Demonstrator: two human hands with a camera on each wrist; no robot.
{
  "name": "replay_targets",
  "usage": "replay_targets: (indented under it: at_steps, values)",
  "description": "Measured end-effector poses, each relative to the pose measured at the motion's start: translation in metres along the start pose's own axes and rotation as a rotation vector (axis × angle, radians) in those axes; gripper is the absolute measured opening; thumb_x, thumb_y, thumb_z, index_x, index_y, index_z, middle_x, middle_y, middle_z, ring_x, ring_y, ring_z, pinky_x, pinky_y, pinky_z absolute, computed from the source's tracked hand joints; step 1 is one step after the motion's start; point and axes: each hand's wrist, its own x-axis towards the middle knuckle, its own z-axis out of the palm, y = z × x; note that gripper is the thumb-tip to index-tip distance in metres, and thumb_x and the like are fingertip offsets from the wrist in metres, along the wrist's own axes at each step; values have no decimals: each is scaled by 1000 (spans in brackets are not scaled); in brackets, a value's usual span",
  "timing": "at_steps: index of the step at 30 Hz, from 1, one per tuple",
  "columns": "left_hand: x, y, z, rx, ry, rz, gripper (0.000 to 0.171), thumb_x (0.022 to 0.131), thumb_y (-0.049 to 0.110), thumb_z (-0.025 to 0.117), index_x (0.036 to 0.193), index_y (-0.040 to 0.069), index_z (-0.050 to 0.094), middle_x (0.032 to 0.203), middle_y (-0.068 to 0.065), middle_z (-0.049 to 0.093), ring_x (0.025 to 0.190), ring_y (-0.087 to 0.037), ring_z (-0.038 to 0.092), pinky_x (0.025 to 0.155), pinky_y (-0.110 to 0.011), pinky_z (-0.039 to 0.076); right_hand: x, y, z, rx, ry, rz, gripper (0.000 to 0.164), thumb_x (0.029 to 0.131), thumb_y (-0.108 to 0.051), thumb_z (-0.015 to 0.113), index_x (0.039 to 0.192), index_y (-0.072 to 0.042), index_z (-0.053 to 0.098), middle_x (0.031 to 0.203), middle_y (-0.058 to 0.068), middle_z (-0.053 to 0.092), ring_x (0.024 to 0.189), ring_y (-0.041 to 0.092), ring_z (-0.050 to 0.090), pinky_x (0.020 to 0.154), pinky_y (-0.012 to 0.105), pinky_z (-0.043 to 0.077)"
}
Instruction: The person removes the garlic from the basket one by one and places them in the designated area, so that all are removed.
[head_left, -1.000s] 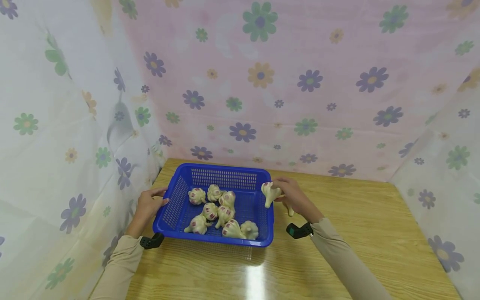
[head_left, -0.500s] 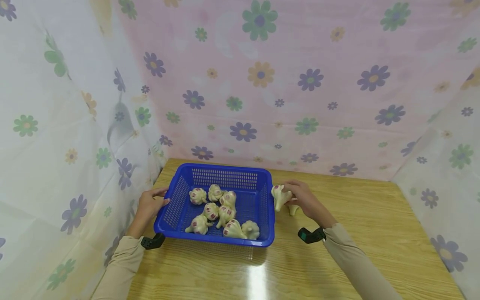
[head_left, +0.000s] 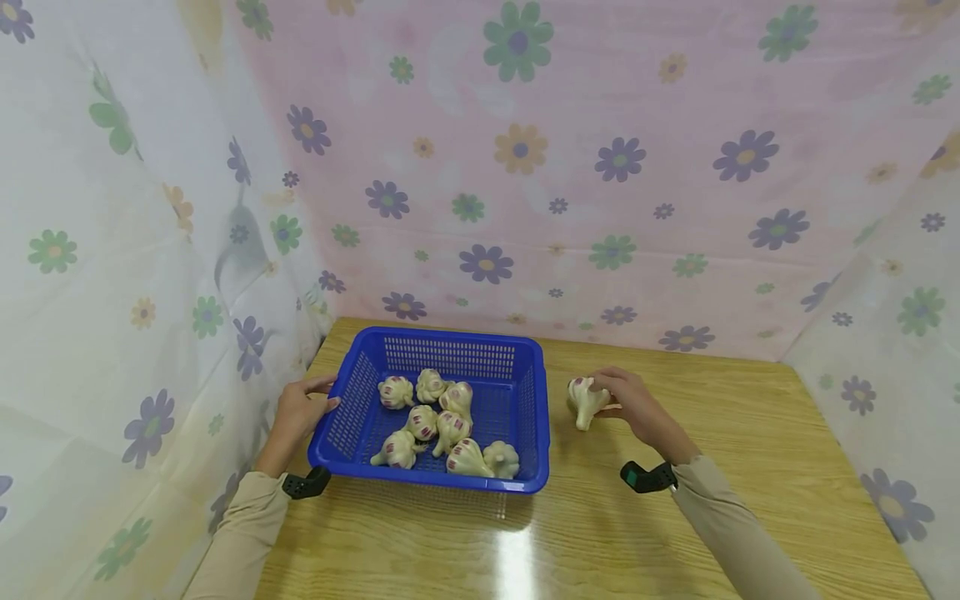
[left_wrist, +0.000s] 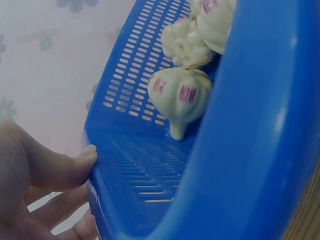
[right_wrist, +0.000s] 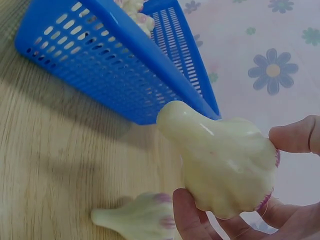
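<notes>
One table [head_left: 720, 475] bears the basket [head_left: 427, 476]. I see the left hand [head_left: 298, 412] pinching the basket's rim; the right hand [head_left: 636, 408] pinches a held bulb [right_wrist: 225, 170] just outside it. Eight bulbs [head_left: 422, 422] lie inside; one loose bulb [right_wrist: 142, 217] rests on the wood. With two outside, I judge the work partway.

I have a wood-grained table [head_left: 420, 550] in my head view, yellowish brown, with a bright streak of light glaring off its near part. Directly on it, toward the left, I see a blue slotted basket [head_left: 420, 478]. My right wrist view also shows a garlic bulb [right_wrist: 137, 218] lying on the wood, near the basket but apart from it, partly cut off.
</notes>
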Motion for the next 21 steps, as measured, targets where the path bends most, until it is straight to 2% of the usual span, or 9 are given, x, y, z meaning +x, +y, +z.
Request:
replay_targets:
  at_steps: [3,12,16,21]
  values:
    - [0,0,0,-1,-6,-7,45,85,1,61,129,0,56,116,-25,57,73,-22,57,57,-26,49,-2,3,-6,-18,-2,-5,54,98,-24,48,138,9,32,138,25,34,98,21,53,92,51,43]
    - [1,1,0,-16,-4,-13,44,85,0,60,129,1,57,115,-24,58,74,-20,60,57,-25,49,-3,15,-27,-88,32,-2,51,98,-23,48,134,10,35,136,26,36,93,18,55,89,49,46]
    - [1,2,-1,-2,6,2,44,85,0,61,129,0,57,115,-25,58,73,-21,57,57,-26,47,-2,20,-34,-113,26,7,51,98,-24,48,134,11,35,139,28,32,101,22,52,91,49,45]
    - [1,2,-1,21,12,10,44,84,0,63,128,0,57,115,-26,59,73,-23,55,57,-27,45,0,27,-40,-140,41,25,51,98,-24,48,133,11,36,139,30,33,106,32,51,91,52,44]
